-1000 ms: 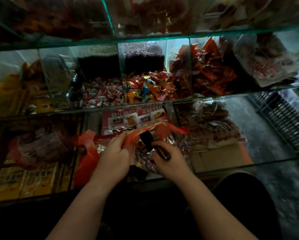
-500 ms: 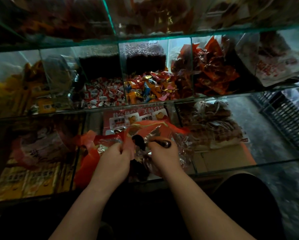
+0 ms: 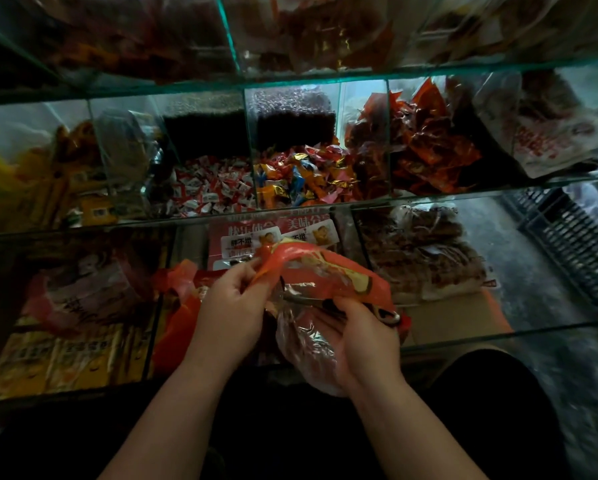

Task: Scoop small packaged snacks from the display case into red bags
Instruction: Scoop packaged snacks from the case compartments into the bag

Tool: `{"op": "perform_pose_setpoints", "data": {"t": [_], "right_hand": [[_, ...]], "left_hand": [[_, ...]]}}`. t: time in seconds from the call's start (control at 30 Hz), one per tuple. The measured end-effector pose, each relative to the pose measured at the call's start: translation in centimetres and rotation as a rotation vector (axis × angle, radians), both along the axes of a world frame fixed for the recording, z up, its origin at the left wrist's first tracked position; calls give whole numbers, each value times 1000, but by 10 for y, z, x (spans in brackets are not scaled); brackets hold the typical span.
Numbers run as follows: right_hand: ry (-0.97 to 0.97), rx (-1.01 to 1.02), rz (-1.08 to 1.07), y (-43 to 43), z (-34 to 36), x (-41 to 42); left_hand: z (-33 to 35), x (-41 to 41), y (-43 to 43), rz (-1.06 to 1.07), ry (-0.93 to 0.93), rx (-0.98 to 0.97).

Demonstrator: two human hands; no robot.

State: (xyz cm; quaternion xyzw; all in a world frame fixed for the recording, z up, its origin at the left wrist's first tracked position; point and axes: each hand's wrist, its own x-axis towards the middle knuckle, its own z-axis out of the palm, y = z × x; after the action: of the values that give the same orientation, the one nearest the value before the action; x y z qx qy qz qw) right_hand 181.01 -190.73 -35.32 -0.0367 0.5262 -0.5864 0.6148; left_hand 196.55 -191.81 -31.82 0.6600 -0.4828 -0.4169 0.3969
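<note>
Red bag (image 3: 325, 271) now lies over scoop (image 3: 391, 316), which was bare just before. Left hand (image 3: 233, 308) pinches bag edge; right hand (image 3: 358, 341) clenches scoop handle beneath, before lower glass shelf (image 3: 498, 332). Likely scoop empties into bag now.

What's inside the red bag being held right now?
Through the red bag pale yellowish shapes show faintly; its folds, the left hand and right hand cover the rest.

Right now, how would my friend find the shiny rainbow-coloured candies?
Look at the glass display case, middle shelf. Near its centre, one compartment holds a heap of shiny foil-wrapped candies. Only these mix gold, blue, pink and red; the left neighbour holds red-and-white wrapped sweets, the right one crinkled orange-red packets.
</note>
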Motion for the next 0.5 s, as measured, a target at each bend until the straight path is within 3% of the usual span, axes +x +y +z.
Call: {"op": "perform_pose_setpoints", "data": {"t": [0.1, 0.5], "right_hand": [[-54, 30, -31, 10, 11, 9], [113, -64, -207, 47, 39, -34]], "left_hand": [[-2, -8, -5, 7, -7, 23], [19, 2, -38, 87, -126, -17]]}}
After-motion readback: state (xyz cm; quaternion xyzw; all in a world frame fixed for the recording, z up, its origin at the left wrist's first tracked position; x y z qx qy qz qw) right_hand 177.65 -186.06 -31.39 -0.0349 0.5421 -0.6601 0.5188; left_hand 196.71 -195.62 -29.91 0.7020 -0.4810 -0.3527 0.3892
